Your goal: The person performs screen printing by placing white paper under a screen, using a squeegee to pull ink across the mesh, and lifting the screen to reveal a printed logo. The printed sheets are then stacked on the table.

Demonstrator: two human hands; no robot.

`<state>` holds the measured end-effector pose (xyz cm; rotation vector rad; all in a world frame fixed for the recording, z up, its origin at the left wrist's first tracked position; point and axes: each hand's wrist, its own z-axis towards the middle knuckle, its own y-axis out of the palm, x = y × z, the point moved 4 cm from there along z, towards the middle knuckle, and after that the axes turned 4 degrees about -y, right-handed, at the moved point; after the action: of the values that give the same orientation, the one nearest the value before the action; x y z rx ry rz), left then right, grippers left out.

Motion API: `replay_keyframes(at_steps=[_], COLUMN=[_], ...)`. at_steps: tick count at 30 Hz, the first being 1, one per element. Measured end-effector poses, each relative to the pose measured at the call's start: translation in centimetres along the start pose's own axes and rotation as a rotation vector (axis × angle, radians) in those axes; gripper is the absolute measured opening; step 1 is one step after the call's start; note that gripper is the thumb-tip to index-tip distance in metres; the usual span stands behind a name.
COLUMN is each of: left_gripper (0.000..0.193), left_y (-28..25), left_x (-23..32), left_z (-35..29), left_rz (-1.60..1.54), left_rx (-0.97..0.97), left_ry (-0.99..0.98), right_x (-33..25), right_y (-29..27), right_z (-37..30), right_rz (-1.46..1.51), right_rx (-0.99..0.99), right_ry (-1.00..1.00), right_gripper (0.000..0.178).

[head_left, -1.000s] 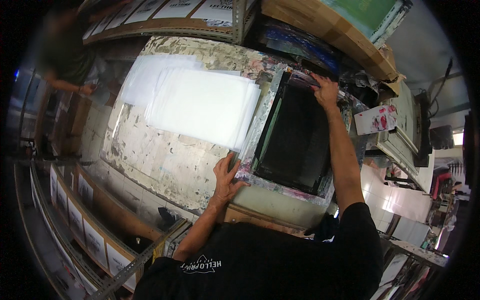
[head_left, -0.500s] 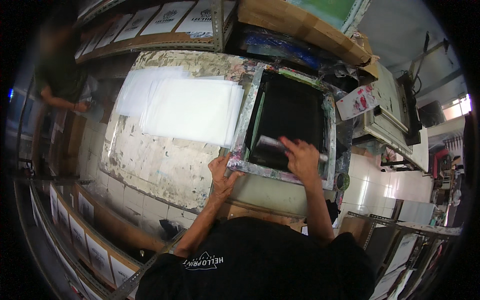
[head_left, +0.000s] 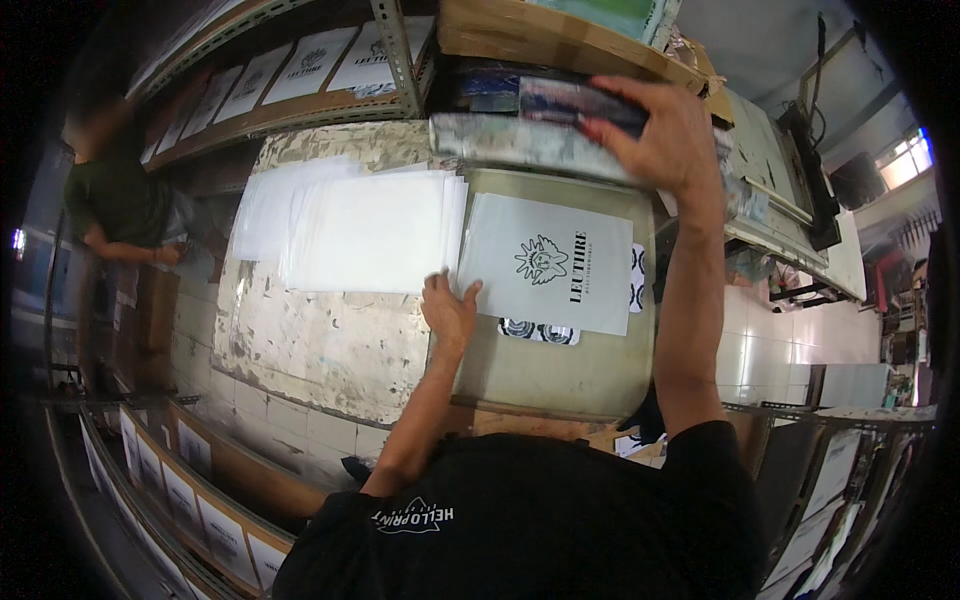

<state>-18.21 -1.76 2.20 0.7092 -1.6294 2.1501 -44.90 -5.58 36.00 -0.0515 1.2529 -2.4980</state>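
A screen-printing frame (head_left: 480,140) is raised at the far side of the printing board, its paint-stained edge facing me. My right hand (head_left: 665,140) is up at that edge, fingers closed round a squeegee (head_left: 565,103), red stains on its fingertips. Below lies a white sheet (head_left: 490,290) printed with a black drawing and lettering, flat on the pale green board (head_left: 600,385). Small pieces with black round prints (head_left: 540,331) peek out from under it. At the sheet's left edge is my left hand (head_left: 450,308), fingers apart, holding nothing.
Left of the board, a stack of blank white sheets (head_left: 365,235) lies on a stained table (head_left: 310,340). A metal rack (head_left: 400,60) with printed sheets stands behind, near a cardboard box (head_left: 560,40). Another person (head_left: 125,210) stands at far left. More shelving flanks me.
The frame has swung up and away from the board, uncovering the printed sheet. My right hand rose with the squeegee to the far side. My left hand let go of the frame's corner.
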Motion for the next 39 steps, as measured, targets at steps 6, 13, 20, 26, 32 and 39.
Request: replay_keyframes(at_steps=[6, 13, 20, 26, 32, 39], left_gripper=[0.021, 0.02, 0.017, 0.038, 0.024, 0.014], left_y=[2.7, -1.2, -10.1, -17.5, -10.8, -1.5], left_x=[-0.8, -4.6, -20.7, -26.2, -13.5, -7.4], left_z=[-1.9, 3.0, 7.4, 7.6, 8.7, 5.4], left_rz=[-0.372, -0.778, -0.695, 0.662, -0.035, -0.065], left_rx=[0.009, 0.072, 0.374, 0.909, 0.508, 0.082], left_ry=[-0.113, -0.375, -0.474, -0.5, 0.242, 0.027], right_x=[3.2, 3.2, 2.3, 3.1, 3.1, 3.1], right_y=[0.2, -0.4, -0.1, 0.6, 0.3, 0.2], right_z=[3.3, 4.1, 3.5, 3.3, 3.1, 3.4], right_rz=[0.002, 0.046, 0.01, 0.103, 0.061, 0.053], right_rx=[-0.048, -0.053, -0.039, -0.041, -0.016, -0.035], right_ry=[0.043, 0.014, 0.029, 0.051, 0.054, 0.022], right_gripper=[0.05, 0.041, 0.042, 0.051, 0.051, 0.05])
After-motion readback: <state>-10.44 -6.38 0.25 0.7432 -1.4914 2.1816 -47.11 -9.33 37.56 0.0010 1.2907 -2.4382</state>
